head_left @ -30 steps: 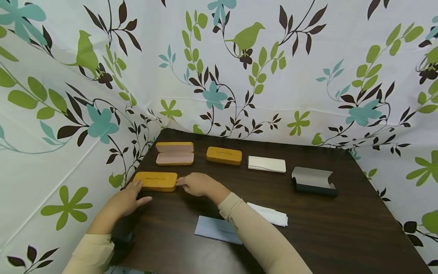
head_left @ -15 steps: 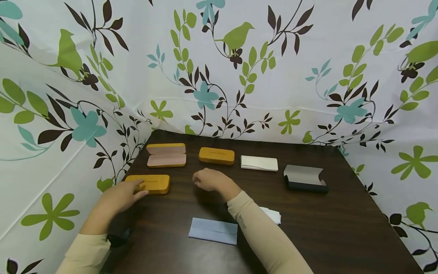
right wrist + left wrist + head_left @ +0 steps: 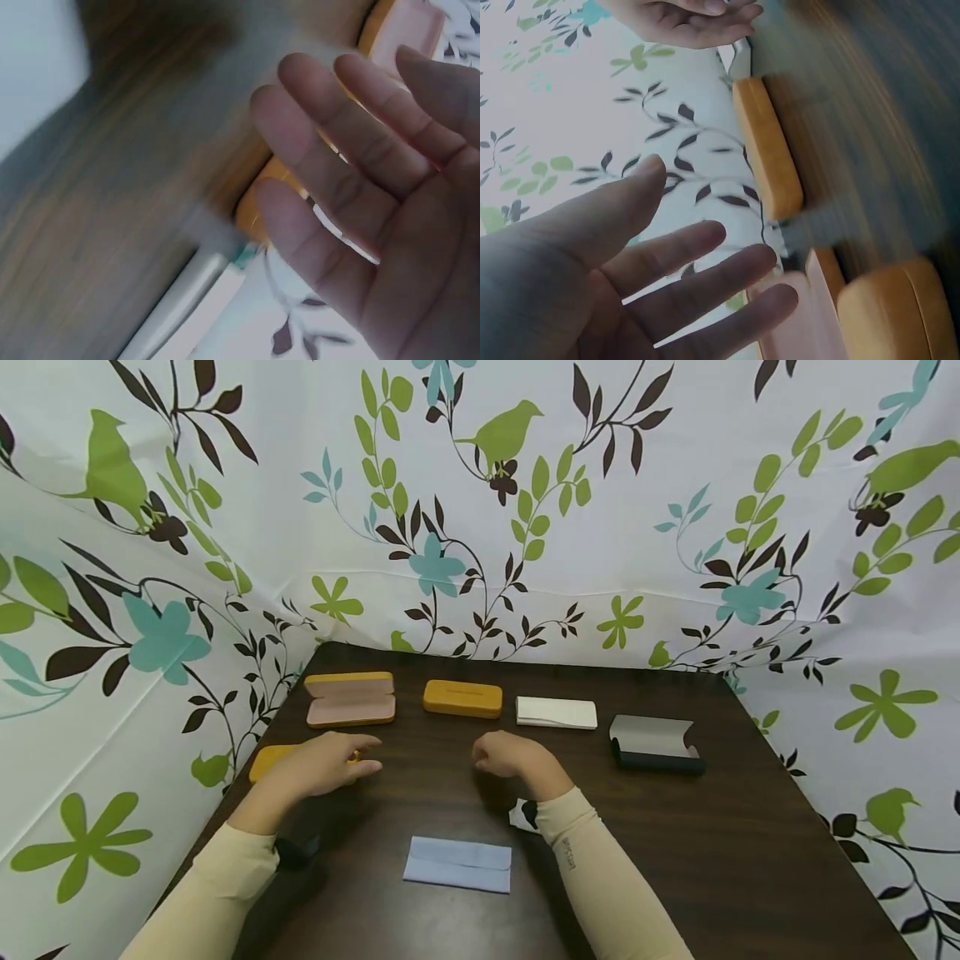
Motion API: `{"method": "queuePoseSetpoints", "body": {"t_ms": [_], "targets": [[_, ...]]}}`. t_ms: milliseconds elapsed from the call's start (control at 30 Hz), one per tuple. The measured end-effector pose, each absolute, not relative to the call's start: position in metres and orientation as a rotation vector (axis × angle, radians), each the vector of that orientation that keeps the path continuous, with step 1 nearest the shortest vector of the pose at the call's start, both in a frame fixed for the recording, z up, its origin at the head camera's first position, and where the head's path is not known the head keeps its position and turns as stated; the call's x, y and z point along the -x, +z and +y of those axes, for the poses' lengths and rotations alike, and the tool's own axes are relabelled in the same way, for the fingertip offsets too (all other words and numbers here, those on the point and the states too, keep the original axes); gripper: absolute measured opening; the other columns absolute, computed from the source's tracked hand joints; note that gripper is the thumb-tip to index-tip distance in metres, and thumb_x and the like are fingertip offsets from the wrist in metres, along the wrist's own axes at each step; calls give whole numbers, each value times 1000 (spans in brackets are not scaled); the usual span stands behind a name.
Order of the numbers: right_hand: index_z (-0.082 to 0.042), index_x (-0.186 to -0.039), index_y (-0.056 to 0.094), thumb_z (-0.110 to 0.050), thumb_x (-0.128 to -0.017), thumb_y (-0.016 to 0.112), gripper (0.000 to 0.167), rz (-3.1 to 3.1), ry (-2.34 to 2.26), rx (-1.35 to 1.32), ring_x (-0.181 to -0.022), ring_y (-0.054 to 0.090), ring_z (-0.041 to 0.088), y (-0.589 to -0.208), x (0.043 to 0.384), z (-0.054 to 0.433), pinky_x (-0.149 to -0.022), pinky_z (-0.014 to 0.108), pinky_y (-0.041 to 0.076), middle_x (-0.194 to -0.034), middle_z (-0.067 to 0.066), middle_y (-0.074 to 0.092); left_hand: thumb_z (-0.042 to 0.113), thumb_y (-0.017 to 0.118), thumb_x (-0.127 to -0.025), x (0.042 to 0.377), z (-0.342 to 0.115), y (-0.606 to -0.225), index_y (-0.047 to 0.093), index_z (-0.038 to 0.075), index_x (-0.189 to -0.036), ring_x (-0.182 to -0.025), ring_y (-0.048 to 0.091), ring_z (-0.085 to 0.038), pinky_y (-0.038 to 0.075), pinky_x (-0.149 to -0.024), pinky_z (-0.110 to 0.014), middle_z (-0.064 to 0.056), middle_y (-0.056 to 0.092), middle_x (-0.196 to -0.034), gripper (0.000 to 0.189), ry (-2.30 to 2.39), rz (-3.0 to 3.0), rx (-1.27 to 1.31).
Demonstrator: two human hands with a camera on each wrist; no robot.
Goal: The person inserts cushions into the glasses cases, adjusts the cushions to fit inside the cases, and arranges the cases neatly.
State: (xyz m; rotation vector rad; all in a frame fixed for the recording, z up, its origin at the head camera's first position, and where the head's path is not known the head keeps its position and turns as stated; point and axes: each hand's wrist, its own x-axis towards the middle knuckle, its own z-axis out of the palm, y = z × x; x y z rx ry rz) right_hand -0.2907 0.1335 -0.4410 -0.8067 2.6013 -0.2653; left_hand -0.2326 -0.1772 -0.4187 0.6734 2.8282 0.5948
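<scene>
My left hand (image 3: 318,767) hovers over the table's left side with fingers spread and nothing in its grasp. It partly covers a shut yellow glasses case (image 3: 268,762), which shows uncovered in the left wrist view (image 3: 900,307). Over the middle of the table is my right hand (image 3: 519,760); the right wrist view shows its fingers (image 3: 352,142) loosely bent and holding nothing. Below and between the hands lies a light-blue flat pouch (image 3: 457,864). A white cloth (image 3: 522,816) is mostly hidden by the right wrist.
Along the back of the dark table (image 3: 735,860) stand an open yellow glasses case (image 3: 350,700) with pink lining, a shut yellow case (image 3: 462,698), a white flat case (image 3: 557,712) and an open black case (image 3: 656,743) with grey lining. A patterned curtain (image 3: 480,552) borders the table.
Both hands touched the front yellow glasses case a second ago. The right hand left it first and moved right; the left hand then lifted off and moved right. The view shifted slightly.
</scene>
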Motion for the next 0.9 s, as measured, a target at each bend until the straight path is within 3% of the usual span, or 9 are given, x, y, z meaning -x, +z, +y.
{"method": "queuePoseSetpoints", "body": {"t_ms": [267, 500, 900], "targets": [[-5, -109, 71, -11, -98, 67, 13, 2627, -331, 722, -97, 65, 23, -440, 287, 180, -86, 41, 54, -105, 7, 70, 41, 65, -100, 248, -156, -419, 62, 3, -136, -118, 64, -33, 49, -100, -55, -14, 67, -130, 53, 538, 2785, -726], [-5, -102, 69, -8, -95, 70, 7, 2658, -416, 558, -88, 62, 19, -444, 261, 240, -79, 41, 54, -97, 4, 67, 39, 66, -99, 259, -103, -434, 64, 11, -136, -121, 63, -27, 48, -104, -50, -8, 66, -133, 47, 472, 2724, -769], [-4, -95, 66, -6, -91, 74, 9, 2680, -524, 373, -78, 58, 17, -450, 236, 276, -69, 38, 53, -87, 2, 63, 39, 67, -99, 261, -41, -453, 70, 15, -126, -110, 66, -18, 53, -96, -41, 0, 71, -120, 36, 335, 2747, -963]]}}
